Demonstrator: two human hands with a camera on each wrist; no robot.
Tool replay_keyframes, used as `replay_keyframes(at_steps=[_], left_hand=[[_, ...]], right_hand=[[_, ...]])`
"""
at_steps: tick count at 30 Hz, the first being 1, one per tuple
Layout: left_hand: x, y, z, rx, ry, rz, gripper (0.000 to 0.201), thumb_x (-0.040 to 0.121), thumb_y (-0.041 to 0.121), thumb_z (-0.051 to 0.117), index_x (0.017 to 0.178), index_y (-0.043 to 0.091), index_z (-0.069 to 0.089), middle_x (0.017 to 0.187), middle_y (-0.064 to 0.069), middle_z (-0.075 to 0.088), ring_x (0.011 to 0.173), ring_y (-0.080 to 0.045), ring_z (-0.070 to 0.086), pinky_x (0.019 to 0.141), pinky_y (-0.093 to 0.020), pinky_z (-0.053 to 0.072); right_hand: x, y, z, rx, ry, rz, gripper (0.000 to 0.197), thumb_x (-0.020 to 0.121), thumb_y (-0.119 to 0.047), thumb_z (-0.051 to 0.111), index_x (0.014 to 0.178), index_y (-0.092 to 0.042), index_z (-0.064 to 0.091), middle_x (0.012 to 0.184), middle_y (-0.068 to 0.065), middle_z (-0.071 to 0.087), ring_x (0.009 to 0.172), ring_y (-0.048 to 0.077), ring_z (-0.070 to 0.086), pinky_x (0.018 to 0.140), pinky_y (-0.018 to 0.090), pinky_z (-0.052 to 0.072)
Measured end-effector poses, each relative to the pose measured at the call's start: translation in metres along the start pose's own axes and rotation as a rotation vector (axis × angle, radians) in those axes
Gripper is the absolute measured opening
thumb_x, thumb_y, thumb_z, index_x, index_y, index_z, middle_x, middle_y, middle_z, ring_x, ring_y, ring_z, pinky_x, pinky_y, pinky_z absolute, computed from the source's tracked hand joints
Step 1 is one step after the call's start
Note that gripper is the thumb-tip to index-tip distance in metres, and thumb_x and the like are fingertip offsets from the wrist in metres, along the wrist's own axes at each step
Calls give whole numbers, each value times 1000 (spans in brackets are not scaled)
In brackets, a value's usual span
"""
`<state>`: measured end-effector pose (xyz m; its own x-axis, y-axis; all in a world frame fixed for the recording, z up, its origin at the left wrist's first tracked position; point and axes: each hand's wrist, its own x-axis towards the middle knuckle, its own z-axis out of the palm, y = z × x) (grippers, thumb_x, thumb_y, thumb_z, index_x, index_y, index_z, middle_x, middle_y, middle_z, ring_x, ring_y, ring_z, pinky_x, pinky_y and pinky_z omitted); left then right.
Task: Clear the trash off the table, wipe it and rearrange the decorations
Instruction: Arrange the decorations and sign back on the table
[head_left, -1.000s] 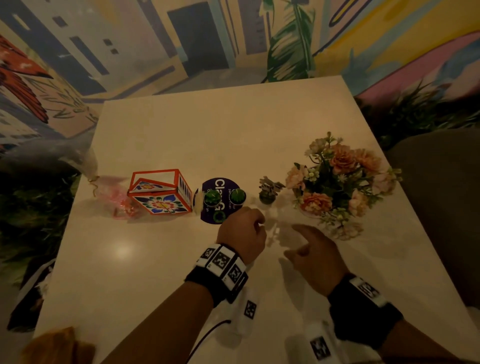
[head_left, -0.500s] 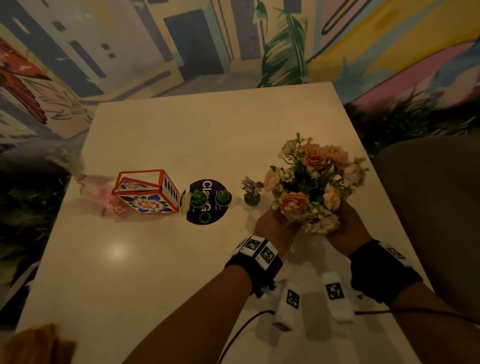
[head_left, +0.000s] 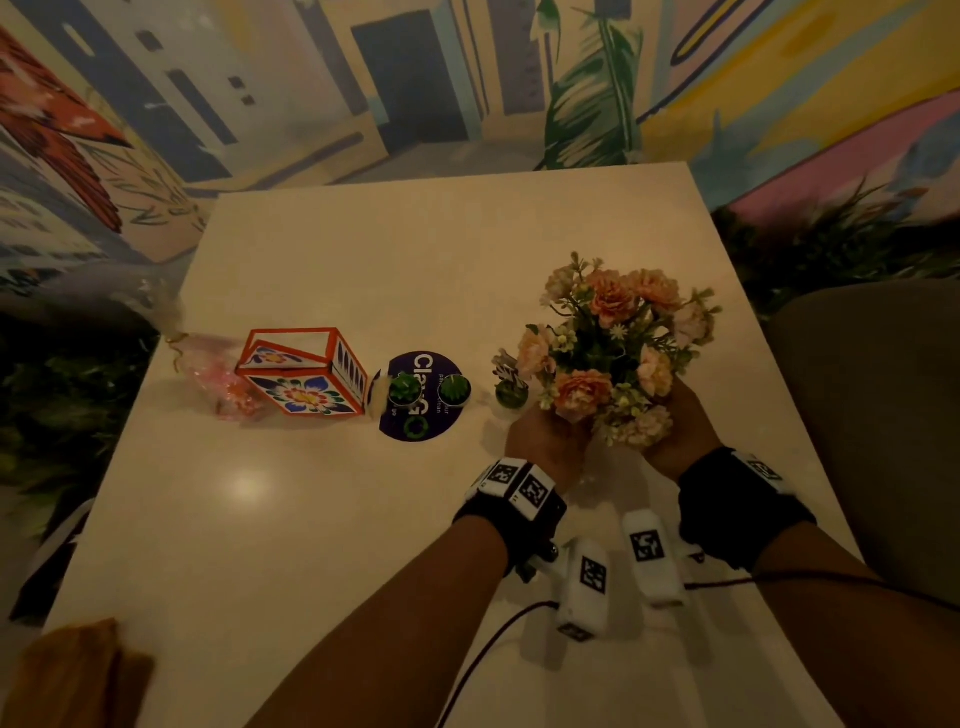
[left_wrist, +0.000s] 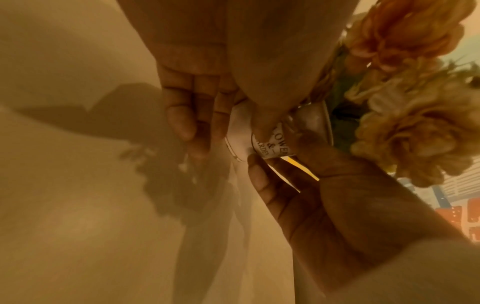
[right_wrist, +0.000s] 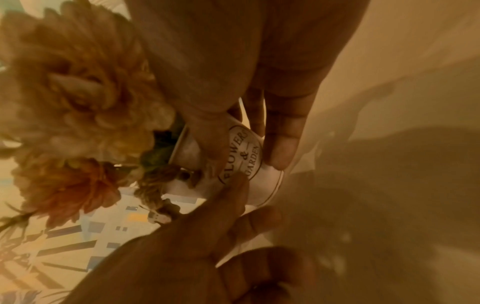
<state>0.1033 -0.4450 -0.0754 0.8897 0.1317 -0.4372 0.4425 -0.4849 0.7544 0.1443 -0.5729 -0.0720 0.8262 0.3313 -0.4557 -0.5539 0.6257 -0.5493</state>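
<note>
A bouquet of peach and pink flowers stands in a small white pot labelled "FLOWERS & GARDEN", at the right of the table. Both hands hold that pot from opposite sides. My left hand pinches it between thumb and fingers. My right hand grips the other side, with its thumb across the label. In the head view the blooms hide the pot. The white pot looks tilted, and I cannot tell whether its base touches the table.
Left of the flowers a row runs across the table: a tiny potted plant, a purple round card with two small green cacti, an orange patterned box and a pink wrapped bag. A brown cloth lies at the near left corner. A chair borders the right edge.
A second ago both hands were off the flowers, the left one near the purple card. They have since closed on the flower pot and keep hold of it.
</note>
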Motion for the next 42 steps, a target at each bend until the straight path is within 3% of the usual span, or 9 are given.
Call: replay_keyframes(at_steps=[4,11,15,19,22,27,30,33,42], left_hand=[[-8,-11,-16,206,183,48,26,86,31,58,104,14,63,98,-6,68,91,-27,63,69,-24,43],[2,-27,-37,56,386,6,56,77,34,74,124,17,48,106,-2,54,84,-14,49,76,-27,44],[20,-22,-38,41,330,-29,59,74,34,76,125,20,50,102,-3,63,88,-20,59,73,-27,46],[25,-21,-40,95,289,-42,39,77,29,72,110,21,54,89,-4,65,85,-24,63,66,-26,44],[25,-19,-41,94,291,-59,28,80,24,67,104,15,54,88,-5,63,84,-25,60,65,-27,40],[26,-13,-44,89,273,-71,30,84,22,64,110,11,53,97,-9,63,84,-26,56,66,-28,36],[26,-11,-44,76,263,-67,31,84,21,63,111,10,52,99,-11,64,89,-28,58,67,-28,37],[26,-9,-46,61,247,-74,36,84,17,63,117,11,50,101,-11,64,95,-29,60,68,-28,37],[-21,-15,-15,223,189,22,42,82,42,64,116,18,56,89,5,62,89,-18,60,73,-24,45]], right_hand=[[1,-1,-5,42,-2,-19,39,72,-39,47,76,-18,79,86,2,76,75,18,73,54,30,57],[2,-2,-6,96,-14,19,46,76,-40,39,82,-19,79,90,3,76,80,19,73,58,32,58],[0,3,-12,-21,-36,-93,54,96,-35,30,133,-2,49,139,21,48,127,34,47,106,45,37],[6,4,-5,9,-56,-12,42,64,-46,54,87,-20,78,95,2,75,83,20,72,61,34,59],[1,3,4,11,-61,-66,42,52,-47,57,77,-21,79,86,0,76,76,17,73,54,30,58],[-10,2,16,10,-37,-106,52,87,-33,36,55,-24,75,66,-6,74,58,8,70,44,20,52],[-7,4,11,-1,-56,-115,28,56,-43,61,64,-23,78,73,-4,75,65,11,72,48,22,54],[0,7,1,9,-95,-109,53,41,-50,82,86,-21,78,94,1,75,83,18,72,61,31,59],[1,3,-5,6,31,-93,42,52,-41,79,85,-16,77,84,2,76,74,17,73,55,30,58]])
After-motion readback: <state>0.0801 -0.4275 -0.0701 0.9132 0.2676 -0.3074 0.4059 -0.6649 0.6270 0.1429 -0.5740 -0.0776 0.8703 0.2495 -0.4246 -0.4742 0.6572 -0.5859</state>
